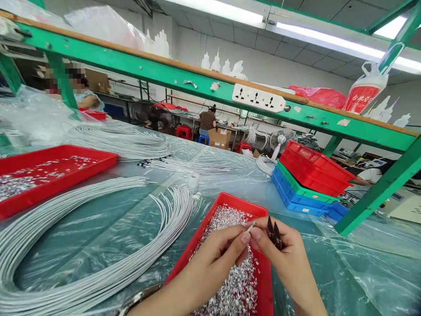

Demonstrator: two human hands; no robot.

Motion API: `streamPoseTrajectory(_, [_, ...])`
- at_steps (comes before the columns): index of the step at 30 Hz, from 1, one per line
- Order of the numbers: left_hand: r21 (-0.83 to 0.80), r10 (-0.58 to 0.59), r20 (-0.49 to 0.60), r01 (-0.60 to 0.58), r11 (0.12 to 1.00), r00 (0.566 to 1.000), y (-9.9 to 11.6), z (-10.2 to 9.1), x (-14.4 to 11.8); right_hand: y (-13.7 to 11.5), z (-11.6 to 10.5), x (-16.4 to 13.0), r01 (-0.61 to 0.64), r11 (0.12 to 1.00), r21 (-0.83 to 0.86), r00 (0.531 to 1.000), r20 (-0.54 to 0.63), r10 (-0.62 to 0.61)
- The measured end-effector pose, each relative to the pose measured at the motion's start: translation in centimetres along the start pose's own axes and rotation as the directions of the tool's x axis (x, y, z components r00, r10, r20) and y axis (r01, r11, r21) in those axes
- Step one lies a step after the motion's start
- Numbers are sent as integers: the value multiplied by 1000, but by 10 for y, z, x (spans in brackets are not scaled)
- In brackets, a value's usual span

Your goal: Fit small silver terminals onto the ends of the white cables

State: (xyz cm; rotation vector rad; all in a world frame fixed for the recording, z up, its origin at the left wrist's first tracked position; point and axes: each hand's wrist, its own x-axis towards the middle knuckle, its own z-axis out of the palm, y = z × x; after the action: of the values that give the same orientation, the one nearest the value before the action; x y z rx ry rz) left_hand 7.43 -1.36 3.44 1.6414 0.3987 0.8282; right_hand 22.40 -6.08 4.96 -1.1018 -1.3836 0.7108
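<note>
**Hands meet over a tray of metal bits**

Plastic sheeting covers the tabletop (108, 228) of a workshop bench with a green frame (184, 81) overhead and a white power strip (258, 98) fixed to it. Both hands sit close together above a red tray (210, 232) filled with small shiny metal pieces (230, 263). The left hand (215, 259) has its thumb and forefinger pinched shut on the end of a thin white wire (251, 227), which pokes up just past the fingertips. The right hand (284, 254) touches the left at the fingertips, pinching the same wire end, and it also holds a small dark pointed tool (274, 233) tucked against the palm, tips upward.

Left of the hands, long loops of white cable (98, 245) lie across the sheeting. Farther left is a second red tray (62, 173) with more metal pieces. Beyond the right hand, a stack of red, green and blue trays (309, 184) rests on the tabletop. Behind everything, well apart, a person in a striped top (207, 119) is at another bench, and a red bag (320, 95) lies on the shelf above.
</note>
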Motion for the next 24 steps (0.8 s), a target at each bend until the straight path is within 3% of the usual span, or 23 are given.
streamPoseTrajectory(9, [5,37,-5,-37,999,999,6,-4,-3,-10,6,-6,2,995,-99,1000,-16,-4])
streamPoseTrajectory(15, [25,59,-119,-57,998,991,11,-9,-6,-9,5,-20,39,976,-214,996,-75,-56])
streamPoseTrajectory(20, [12,70,-127,-69,998,989,15,-7,-9,-6,8,-24,3,961,-275,997,-68,-23])
streamPoseTrajectory(24, [68,143,-152,-134,989,978,17,-5,-9,-7,11,-25,-20,961,-276,1000,-29,12])
